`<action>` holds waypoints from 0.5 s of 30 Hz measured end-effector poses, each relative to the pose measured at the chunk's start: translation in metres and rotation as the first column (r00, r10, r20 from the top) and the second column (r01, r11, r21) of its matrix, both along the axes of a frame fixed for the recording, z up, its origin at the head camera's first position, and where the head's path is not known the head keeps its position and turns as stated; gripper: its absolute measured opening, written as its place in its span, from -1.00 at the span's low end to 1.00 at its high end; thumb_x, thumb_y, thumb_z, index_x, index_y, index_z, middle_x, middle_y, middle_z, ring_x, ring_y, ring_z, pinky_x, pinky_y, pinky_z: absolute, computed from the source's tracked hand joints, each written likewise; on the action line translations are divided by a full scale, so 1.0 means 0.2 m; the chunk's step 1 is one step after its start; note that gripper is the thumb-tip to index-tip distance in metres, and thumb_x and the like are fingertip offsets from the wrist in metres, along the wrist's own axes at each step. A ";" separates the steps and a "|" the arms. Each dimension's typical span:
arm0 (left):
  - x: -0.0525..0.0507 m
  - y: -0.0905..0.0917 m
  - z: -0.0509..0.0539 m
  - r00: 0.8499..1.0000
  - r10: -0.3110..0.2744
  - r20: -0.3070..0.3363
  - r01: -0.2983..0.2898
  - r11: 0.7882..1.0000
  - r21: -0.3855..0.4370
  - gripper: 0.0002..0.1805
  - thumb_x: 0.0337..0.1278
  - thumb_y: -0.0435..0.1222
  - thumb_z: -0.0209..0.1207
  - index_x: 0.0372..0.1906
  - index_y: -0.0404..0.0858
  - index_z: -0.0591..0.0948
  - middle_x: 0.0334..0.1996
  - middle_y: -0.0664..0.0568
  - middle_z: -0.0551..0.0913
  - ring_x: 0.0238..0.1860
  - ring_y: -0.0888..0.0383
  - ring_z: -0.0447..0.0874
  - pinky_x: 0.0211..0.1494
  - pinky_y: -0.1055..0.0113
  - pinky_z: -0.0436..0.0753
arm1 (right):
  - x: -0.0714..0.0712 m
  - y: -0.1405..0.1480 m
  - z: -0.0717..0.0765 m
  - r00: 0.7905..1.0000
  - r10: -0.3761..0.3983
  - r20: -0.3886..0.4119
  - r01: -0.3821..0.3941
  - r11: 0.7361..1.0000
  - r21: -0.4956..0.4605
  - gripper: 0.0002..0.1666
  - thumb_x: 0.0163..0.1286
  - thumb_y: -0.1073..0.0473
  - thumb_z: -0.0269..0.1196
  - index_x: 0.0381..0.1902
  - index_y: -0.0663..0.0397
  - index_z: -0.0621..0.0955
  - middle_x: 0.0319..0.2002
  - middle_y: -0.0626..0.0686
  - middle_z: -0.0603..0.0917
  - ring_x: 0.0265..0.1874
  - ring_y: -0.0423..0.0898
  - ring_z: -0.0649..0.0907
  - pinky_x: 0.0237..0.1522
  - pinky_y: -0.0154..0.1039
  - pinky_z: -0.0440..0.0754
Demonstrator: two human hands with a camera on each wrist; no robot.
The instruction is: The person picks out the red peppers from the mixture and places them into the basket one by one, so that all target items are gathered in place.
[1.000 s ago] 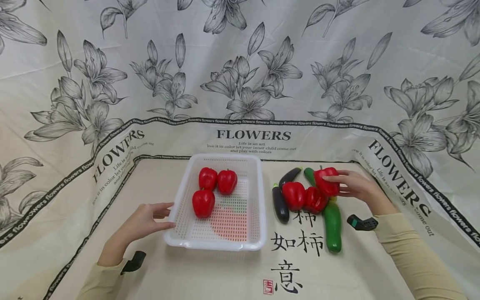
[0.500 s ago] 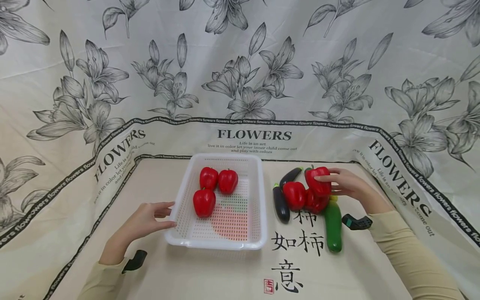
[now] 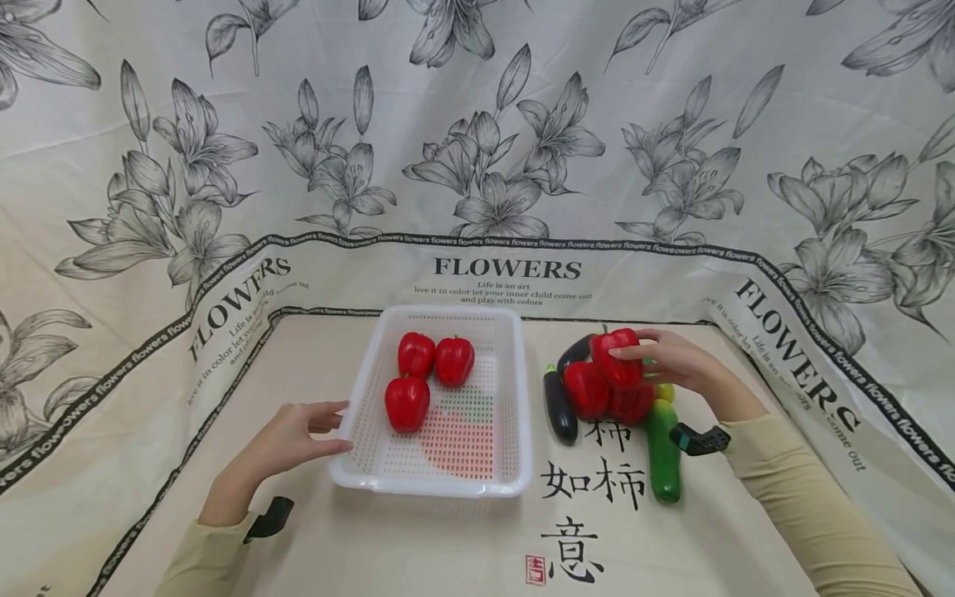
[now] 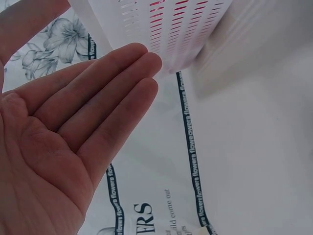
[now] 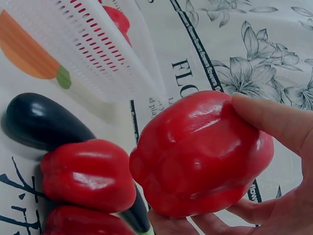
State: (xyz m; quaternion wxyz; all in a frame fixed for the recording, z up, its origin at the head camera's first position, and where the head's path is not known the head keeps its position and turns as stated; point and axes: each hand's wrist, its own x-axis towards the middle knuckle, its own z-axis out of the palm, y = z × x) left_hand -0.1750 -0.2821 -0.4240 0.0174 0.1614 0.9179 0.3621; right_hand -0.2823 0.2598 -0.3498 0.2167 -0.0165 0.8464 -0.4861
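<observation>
My right hand [image 3: 682, 361] holds a red bell pepper [image 3: 616, 358] between thumb and fingers, raised over a pile of vegetables. Beneath it lie two more red bell peppers, one at the left [image 3: 586, 390] and one partly covered [image 3: 634, 404]. The right wrist view shows the held bell pepper [image 5: 200, 152] close up, apart from the table. My left hand [image 3: 287, 438] is at the left side of a white plastic basket [image 3: 429, 489], its fingers straight in the left wrist view. Whether its fingertips touch the basket wall [image 4: 171, 29] I cannot tell. Three red bell peppers [image 3: 407, 405] lie inside the basket.
Two dark eggplants, one in front [image 3: 559, 406] and one behind [image 3: 573, 355], lie left of the pile. A green zucchini [image 3: 664, 460] lies at its right, beside a small yellow thing [image 3: 665, 392]. A flower-printed cloth [image 3: 507, 278] rises behind the table.
My right hand has carried the held red bell pepper leftward and slightly up, over the other peppers. The left hand and the basket have stayed put.
</observation>
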 end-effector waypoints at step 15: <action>0.00 0.00 0.00 1.000 0.000 0.011 0.000 1.000 0.002 -0.25 -0.11 -0.02 0.40 0.18 -0.38 0.51 -0.10 -0.19 0.70 -0.07 -0.17 0.68 -0.03 -0.03 0.67 | 0.00 -0.11 0.05 0.999 0.047 0.007 -0.047 0.999 -0.020 -0.02 0.33 -0.07 0.21 0.44 0.29 -0.01 0.31 0.39 0.24 0.18 0.34 0.46 0.17 0.13 0.51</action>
